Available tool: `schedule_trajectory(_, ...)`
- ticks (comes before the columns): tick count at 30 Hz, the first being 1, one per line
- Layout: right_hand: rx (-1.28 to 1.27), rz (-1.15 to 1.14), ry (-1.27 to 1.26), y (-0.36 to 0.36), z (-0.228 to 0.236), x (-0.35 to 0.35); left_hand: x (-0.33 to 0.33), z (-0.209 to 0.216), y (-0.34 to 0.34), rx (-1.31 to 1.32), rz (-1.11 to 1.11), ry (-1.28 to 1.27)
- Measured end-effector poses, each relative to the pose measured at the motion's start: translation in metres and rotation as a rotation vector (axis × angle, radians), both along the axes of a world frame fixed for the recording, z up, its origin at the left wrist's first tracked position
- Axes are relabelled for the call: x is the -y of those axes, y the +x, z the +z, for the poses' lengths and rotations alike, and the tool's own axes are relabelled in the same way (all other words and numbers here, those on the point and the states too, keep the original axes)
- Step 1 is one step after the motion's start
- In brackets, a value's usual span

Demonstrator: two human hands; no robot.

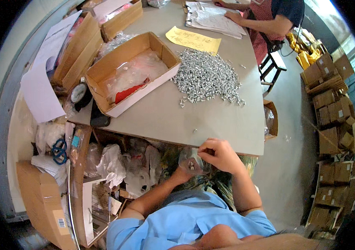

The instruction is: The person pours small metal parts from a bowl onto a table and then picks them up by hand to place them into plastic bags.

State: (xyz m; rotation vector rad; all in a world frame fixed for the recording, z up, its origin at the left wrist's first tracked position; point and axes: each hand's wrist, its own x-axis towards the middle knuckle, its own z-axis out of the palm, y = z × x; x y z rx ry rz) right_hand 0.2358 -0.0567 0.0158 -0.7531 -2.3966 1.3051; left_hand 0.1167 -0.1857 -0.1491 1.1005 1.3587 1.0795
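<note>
Below the table's front edge, my left hand (pixel 181 175) is closed around the lower side of a small clear plastic bag (pixel 202 166). A few small dark and silvery metal pieces show inside the bag. At the bag's upper right, my right hand (pixel 219 153) has its fingers pinched together over the table edge; what sits between the fingertips cannot be made out. A large heap of small silvery screws or rivets (pixel 206 77) covers the tabletop beyond my hands. One loose piece (pixel 195 131) lies nearer to me, just above the right hand.
Left of the heap stands an open cardboard box (pixel 133 93) holding clear bags and something red. A yellow handwritten sheet (pixel 193 39) touches the heap. Across the table, another person's hand (pixel 234 17) rests by papers (pixel 215 21). Blue-handled scissors (pixel 59 151) lie lower left; stacked cartons (pixel 331 110) line the right.
</note>
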Motion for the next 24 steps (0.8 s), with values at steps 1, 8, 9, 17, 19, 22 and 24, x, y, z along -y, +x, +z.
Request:
schedule_trajectory(1,-0.016,-0.016,-0.012,0.0,-0.002,0.001,-0.001,-0.006,0.0,0.026,0.039,0.035)
schedule_trajectory(8,-0.089,-0.081,0.084,0.002,-0.014,0.001,-0.008,-0.015,-0.01,-0.229,-0.087,0.009)
schedule_trajectory(9,-0.1,-0.077,0.096,0.002,-0.015,0.001,-0.007,-0.014,-0.011,-0.22,-0.101,0.002)
schedule_trajectory(17,-0.044,0.246,0.377,0.003,-0.002,0.035,0.028,0.089,-0.077,-0.242,-0.358,-0.218)
schedule_trajectory(19,-0.215,0.321,0.371,-0.006,0.01,0.051,0.035,0.113,-0.082,-0.012,-0.407,-0.099)
schedule_trajectory(22,-0.23,0.409,0.444,-0.014,0.016,0.062,0.032,0.141,-0.066,0.113,-0.397,0.031)
schedule_trajectory(24,-0.29,0.417,0.343,-0.014,0.022,0.058,0.032,0.14,-0.068,0.181,-0.364,0.134)
